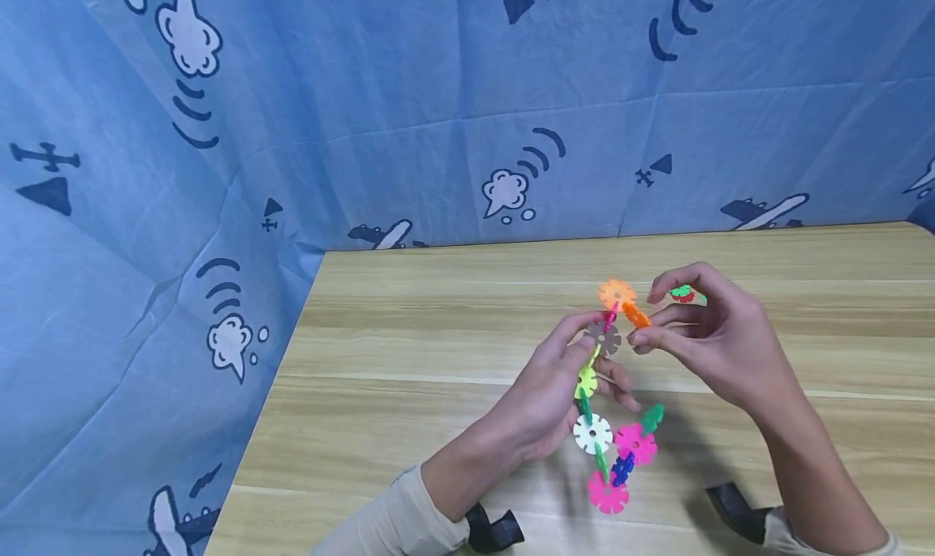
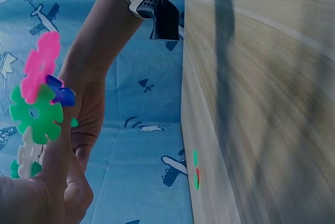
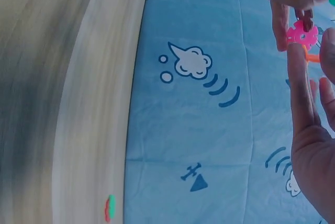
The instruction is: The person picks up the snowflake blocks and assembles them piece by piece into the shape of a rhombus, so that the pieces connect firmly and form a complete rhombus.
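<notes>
Blue airplane-print cloth backdrop [image 1: 402,69] | your chain of multicoloured slotted plastic flower discs [image 1: 592,444] hangs over pale wood-grain table [image 1: 409,321] | left hand [image 1: 536,394] pinching its grey disc [image 1: 609,341]; right hand [image 1: 719,337], the edge-on bright-orange disc [image 1: 635,315] | best brace near the joint, press slots squarely | left-wrist view gives face-on a green disc [image 2: 23,119] that head view gives edge-on

no readable text, no labels, no brands, no numbers, no signs in any view
</notes>
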